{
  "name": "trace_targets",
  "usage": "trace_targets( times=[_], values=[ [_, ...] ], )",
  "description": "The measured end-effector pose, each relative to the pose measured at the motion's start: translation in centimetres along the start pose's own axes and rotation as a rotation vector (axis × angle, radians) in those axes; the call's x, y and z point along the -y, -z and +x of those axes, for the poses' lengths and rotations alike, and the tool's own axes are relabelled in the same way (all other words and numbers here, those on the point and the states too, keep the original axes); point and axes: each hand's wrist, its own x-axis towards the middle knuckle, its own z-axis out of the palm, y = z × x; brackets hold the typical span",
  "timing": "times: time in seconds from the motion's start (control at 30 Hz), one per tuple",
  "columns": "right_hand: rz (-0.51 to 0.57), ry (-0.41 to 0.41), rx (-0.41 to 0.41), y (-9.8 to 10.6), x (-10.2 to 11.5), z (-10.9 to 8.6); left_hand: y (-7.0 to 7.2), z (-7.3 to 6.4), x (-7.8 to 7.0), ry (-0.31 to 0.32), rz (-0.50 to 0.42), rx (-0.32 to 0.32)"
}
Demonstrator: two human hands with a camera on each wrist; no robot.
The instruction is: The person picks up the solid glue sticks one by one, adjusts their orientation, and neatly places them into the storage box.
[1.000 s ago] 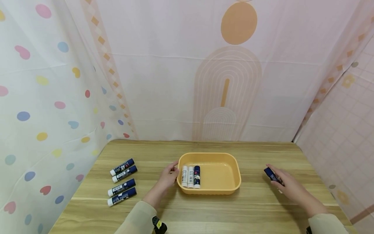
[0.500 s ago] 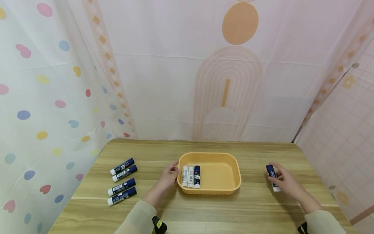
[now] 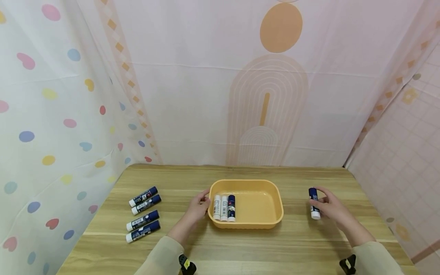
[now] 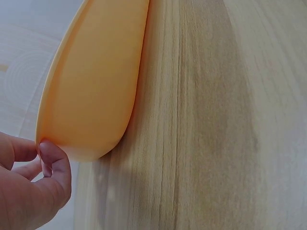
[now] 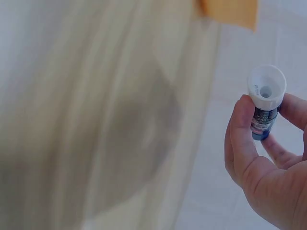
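A navy glue stick with a white end [image 3: 314, 203] is pinched between the fingers and thumb of my right hand [image 3: 334, 208], held above the table to the right of the tray. The right wrist view shows the hollow white end of that glue stick [image 5: 266, 87] facing the camera. My left hand [image 3: 198, 206] pinches the left rim of a yellow plastic tray [image 3: 258, 225]; the left wrist view has thumb and finger at the edge of the tray [image 4: 96, 81]. Inside the tray's left side lie two white glue sticks [image 3: 220, 208] and a navy one [image 3: 232, 208], side by side.
Several navy glue sticks with white ends [image 3: 143, 226] lie slanted at the left of the wooden table [image 3: 247, 248]. A patterned curtain [image 3: 192, 114] hangs behind the table and along its sides.
My right hand has lifted the glue stick, turned it more upright and brought it slightly left. The left hand and the tray stay where they were.
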Motion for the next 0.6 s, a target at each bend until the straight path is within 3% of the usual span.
trace_targets(
  times=[0.3,0.6],
  values=[
    [0.136,0.007,0.022,-3.5,4.6,0.9,0.1,0.1,0.1,-0.012,-0.001,0.000],
    [0.260,0.024,0.103,-9.0,7.9,2.3,0.0,0.2,0.2,-0.017,-0.024,0.000]
  ],
)
